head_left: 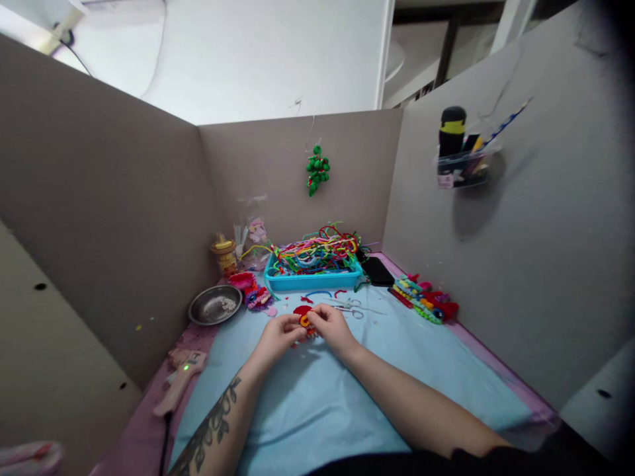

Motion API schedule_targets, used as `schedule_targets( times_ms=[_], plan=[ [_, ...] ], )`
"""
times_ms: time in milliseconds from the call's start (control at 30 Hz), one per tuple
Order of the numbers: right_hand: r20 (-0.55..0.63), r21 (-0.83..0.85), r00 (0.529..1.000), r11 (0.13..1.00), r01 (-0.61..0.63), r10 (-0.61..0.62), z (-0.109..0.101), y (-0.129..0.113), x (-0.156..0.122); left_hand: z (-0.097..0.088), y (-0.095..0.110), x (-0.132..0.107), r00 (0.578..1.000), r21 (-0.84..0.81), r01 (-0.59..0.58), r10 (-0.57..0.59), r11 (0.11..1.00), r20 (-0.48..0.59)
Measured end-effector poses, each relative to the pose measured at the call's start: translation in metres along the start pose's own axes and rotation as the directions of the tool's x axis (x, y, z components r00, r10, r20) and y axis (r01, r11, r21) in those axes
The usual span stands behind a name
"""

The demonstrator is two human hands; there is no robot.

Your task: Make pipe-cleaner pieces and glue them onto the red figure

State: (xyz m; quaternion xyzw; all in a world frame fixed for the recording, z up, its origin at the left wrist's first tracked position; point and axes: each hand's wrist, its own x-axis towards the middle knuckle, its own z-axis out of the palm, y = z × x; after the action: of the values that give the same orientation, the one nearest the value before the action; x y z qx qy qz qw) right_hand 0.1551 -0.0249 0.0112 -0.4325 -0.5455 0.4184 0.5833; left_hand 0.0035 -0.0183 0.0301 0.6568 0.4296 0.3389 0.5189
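Between my two hands is a small red and yellow-orange pipe-cleaner craft piece (303,320), with a round red top and a yellow ring on its face. My left hand (278,336) pinches it from the left, fingers closed on its edge. From the right, my right hand (333,326) grips it with thumb and forefinger. Fingers hide part of the piece. Just beyond my right hand lie scissors (356,313) on the blue cloth (317,403). Short blue (318,293) and red pipe-cleaner bits lie farther off.
A blue tray (312,283) heaped with pipe cleaners stands at the back, a black phone (376,271) beside it. Left are a metal bowl (215,305) with small white pieces and a pink glue gun (181,381). Finished pipe-cleaner crafts (421,299) lie right. Grey panels enclose three sides.
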Motion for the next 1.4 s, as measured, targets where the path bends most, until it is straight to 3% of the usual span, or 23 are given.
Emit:
schedule_targets(
  times_ms=[233,467,767,1167,1400],
  plan=[
    [0.055,0.066,0.998,0.998,-0.013,0.009,0.003,0.002,-0.003,0.001,0.000,-0.002,0.997,0.030,-0.078,0.078,0.997,0.003],
    [0.076,0.213,0.986,0.964,-0.158,0.145,0.000,0.004,0.001,-0.004,0.001,-0.002,0.998,-0.005,-0.050,0.050,0.999,-0.037],
    [0.059,0.069,0.998,0.998,-0.014,0.010,-0.001,0.006,0.001,-0.002,0.004,-0.004,0.999,0.024,-0.048,0.048,0.999,-0.019],
    [0.082,0.160,0.993,0.982,-0.097,0.084,0.004,-0.003,-0.005,-0.003,-0.001,-0.002,0.999,-0.022,-0.048,0.048,0.999,-0.014],
    [0.148,0.112,0.986,0.990,-0.088,0.071,0.004,-0.008,-0.006,-0.001,0.002,-0.004,0.998,0.014,-0.066,0.066,0.998,0.015]
  ],
)
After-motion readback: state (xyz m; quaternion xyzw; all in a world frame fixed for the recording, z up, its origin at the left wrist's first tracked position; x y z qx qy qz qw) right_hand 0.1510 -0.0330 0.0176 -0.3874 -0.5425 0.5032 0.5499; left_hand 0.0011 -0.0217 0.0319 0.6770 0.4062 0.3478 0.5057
